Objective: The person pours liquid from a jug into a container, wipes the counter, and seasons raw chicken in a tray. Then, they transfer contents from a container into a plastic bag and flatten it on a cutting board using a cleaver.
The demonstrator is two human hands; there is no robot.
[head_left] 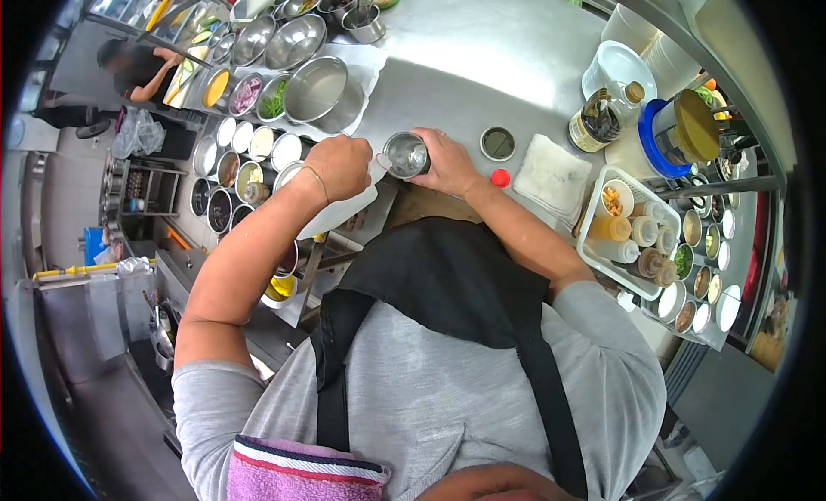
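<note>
- Cook wears gray shirt (430,372) & blk apron (430,269); pink towel (301,475) lies by L shoulder.
- R hand (443,162) has its fingers wrapped round the side of a cup (406,155). That cup is at the near edge of the shiny counter (465,79), in front of the apron. Can't tell if it sits on the counter or is held up.
- L hand (342,169) is curled up tight, w/ a bit of a clear thing (379,163) poking out, right by the cup's rim. Too small to tell what it is. Thin band (319,182) on that wrist.
- Just right of R hand: red cap (500,178), small dark round thing (497,144), then white cloth (551,178).
- More to the right: white basket (588,217) w/ squeeze bottles (609,229) + a bowl of orange bits (613,200).
- To the left: rows of tins (261,143); past them, big metal bowl (317,89) nr. purple onion (246,94) & chopped greens (274,99).
- Farther right: bottle (594,126) of dark stuff, plus tub (667,139) w/ blue rim.
- Far left: another person (138,71) in dark clothes, hands at a board (185,77).
</note>
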